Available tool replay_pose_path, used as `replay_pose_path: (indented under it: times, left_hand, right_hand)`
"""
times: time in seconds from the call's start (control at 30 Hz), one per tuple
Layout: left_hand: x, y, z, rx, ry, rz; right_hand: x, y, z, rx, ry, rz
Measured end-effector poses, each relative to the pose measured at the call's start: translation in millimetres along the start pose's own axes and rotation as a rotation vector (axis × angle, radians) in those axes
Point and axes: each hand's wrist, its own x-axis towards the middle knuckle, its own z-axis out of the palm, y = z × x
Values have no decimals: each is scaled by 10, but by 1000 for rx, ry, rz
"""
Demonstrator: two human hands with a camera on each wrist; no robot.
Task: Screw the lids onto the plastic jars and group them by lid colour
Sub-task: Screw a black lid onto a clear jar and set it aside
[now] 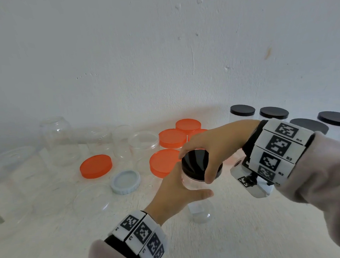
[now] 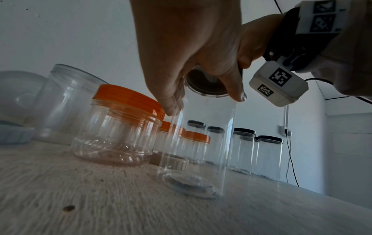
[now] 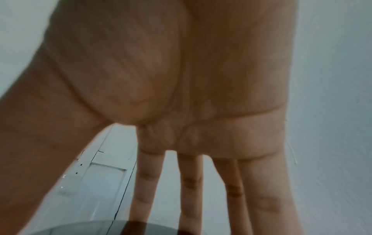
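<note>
Near the middle of the pale table [image 1: 243, 234], the left hand [image 1: 176, 197] wraps the upper wall of a tall clear plastic jar [image 2: 201, 143], thumb on the near side and fingers round the far side, holding it upright with its base on the table. The right hand [image 1: 210, 146] sits over the top, thumb at 5 o'clock and fingers curled round the rim of the black lid [image 1: 195, 163], gripping it. Empty and thin-walled, this jar is probably very light, slippery and easily squeezed out of round, so a grip high up near the stiffer neck seems best, and only fingertip pressure on the lid's rim. Orange-lidded jars [image 1: 172, 137] stand at 11 o'clock, black-lidded jars [image 1: 273, 113] at 2 o'clock.
</note>
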Motion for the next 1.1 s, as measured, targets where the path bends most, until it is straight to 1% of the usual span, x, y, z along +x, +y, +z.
replay_pose_path:
  times: [0.1, 0.23, 0.3, 0.47, 0.6, 0.67, 0.8, 0.87, 0.93, 1.03, 1.1]
  left_hand:
    - [0, -10, 2, -16, 4, -3]
    - [0, -11, 1, 2, -2, -8]
    - [-3, -4, -1, 5, -4, -6]
    - [0, 4, 1, 2, 5, 6]
    - [1, -2, 2, 4, 3, 8]
    - [2, -10, 2, -1, 8, 2]
    - [0, -10, 1, 7, 6, -7]
    - [-1, -5, -1, 7, 3, -10]
    - [-2, 0, 0, 8, 3, -10]
    - [0, 5, 3, 16, 13, -3]
    - [-3, 9, 4, 19, 15, 3]
  right_hand:
    - [35, -2, 36, -19, 14, 29]
    - [68, -27, 121, -55, 56, 114]
    - [75, -12, 127, -39, 73, 121]
    - [34, 23, 58, 48, 9, 19]
    - [40, 42, 51, 72, 62, -50]
    - [54, 47, 76, 66, 94, -28]
    - [88, 31, 186, 34, 160, 85]
    - [96, 36, 207, 26, 174, 102]
    - [85, 44, 175, 46, 143, 79]
    - [39, 60, 107, 92, 65, -1]
    - [37, 74, 90, 93, 76, -40]
